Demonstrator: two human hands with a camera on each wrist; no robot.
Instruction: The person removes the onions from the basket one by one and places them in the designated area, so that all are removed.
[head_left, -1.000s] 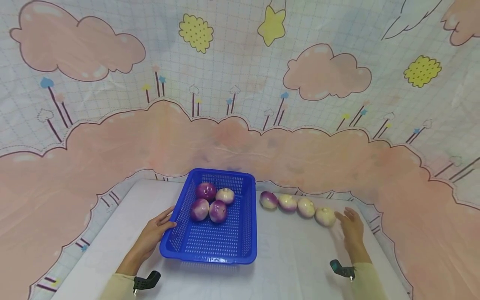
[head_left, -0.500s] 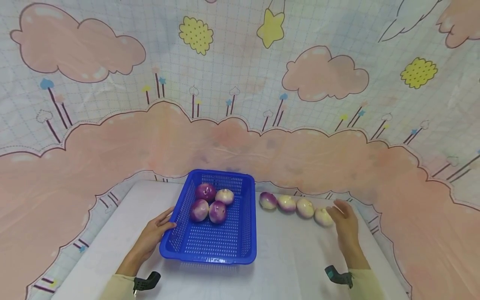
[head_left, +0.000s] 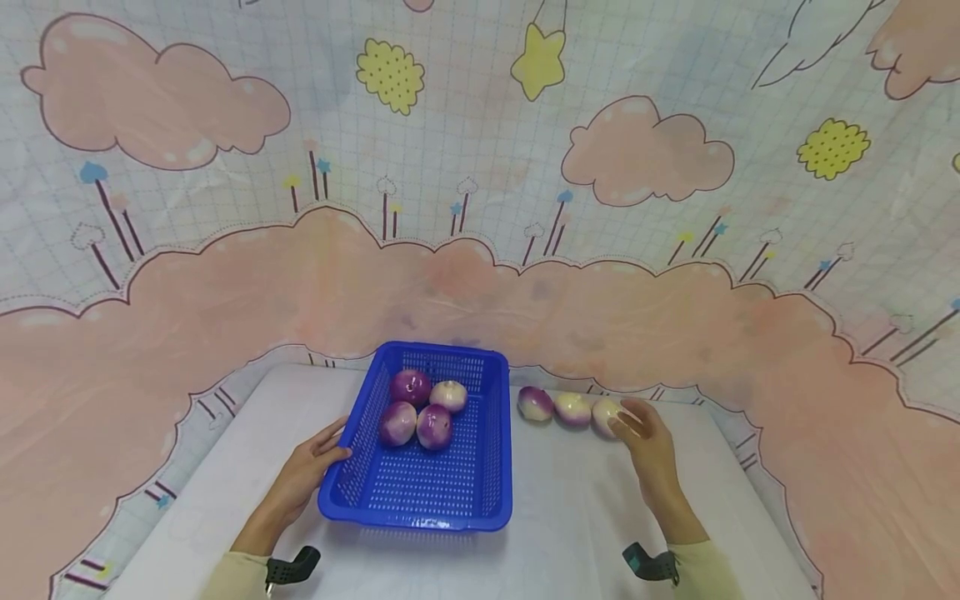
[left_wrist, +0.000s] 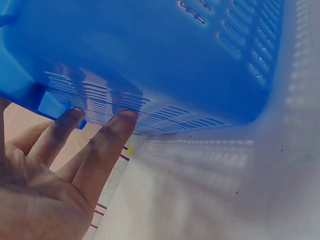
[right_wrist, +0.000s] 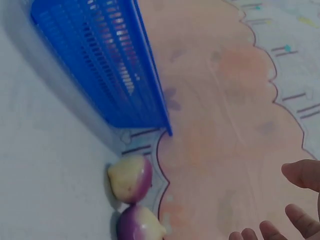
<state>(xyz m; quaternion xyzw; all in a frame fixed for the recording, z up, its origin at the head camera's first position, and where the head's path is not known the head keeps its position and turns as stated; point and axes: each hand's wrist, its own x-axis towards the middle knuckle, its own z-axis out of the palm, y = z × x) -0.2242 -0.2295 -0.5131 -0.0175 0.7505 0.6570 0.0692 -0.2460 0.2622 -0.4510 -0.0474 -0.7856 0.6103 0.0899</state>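
A blue plastic basket [head_left: 420, 522] with perforated walls stands on the white table. Four-sided and shallow, it holds several shiny purple-and-white onions [head_left: 435, 427]. My left hand [head_left: 303, 471] holds its left side: the thumb lies over the rim, while in the left wrist view the fingers [left_wrist: 102, 150] touch the outer wall. To the basket's right, my right hand [head_left: 651, 450] is at the end of a row of onions [head_left: 572, 410], fingertips beside the paler onion [head_left: 604, 418]. Its fingers [right_wrist: 300, 220] are spread in the right wrist view, with no onion visible between them. The hand hides the row's right end.
The white table [head_left: 570, 517] extends in front of the basket and the onion row. Behind it hangs a patterned cloth backdrop [head_left: 450, 292], which also borders both sides. Dark devices [head_left: 651, 562] are strapped to both wrists.
My right hand has moved left along the row, from beside the rightmost onion to in front of where it lay; that onion is now out of sight. Left hand and basket stay put.
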